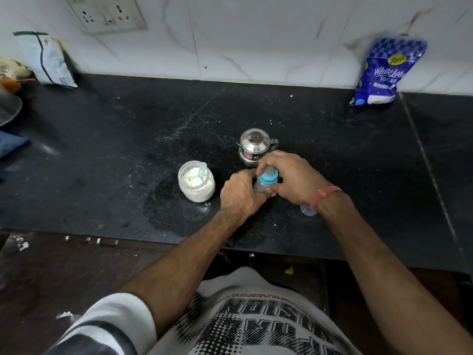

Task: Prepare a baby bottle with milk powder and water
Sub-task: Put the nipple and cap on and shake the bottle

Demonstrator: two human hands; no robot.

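Observation:
A small clear baby bottle point(261, 186) with a blue screw collar point(267, 178) and teat stands on the black counter point(128, 139). My left hand point(240, 194) is wrapped around the bottle's body. My right hand point(289, 175) grips the blue collar from above. An open glass jar of white milk powder point(196, 181) with a light blue scoop point(201, 172) inside stands just left of my hands. A small steel lidded pot point(256, 146) sits right behind the bottle. A clear bottle cap point(308, 210) lies beside my right wrist, partly hidden.
A blue sugar bag point(384, 73) leans on the wall at back right. A white pouch point(47, 60) stands at back left, with dishes at the left edge. Wet marks spread around the jar. The counter's front edge point(153, 243) runs below my forearms.

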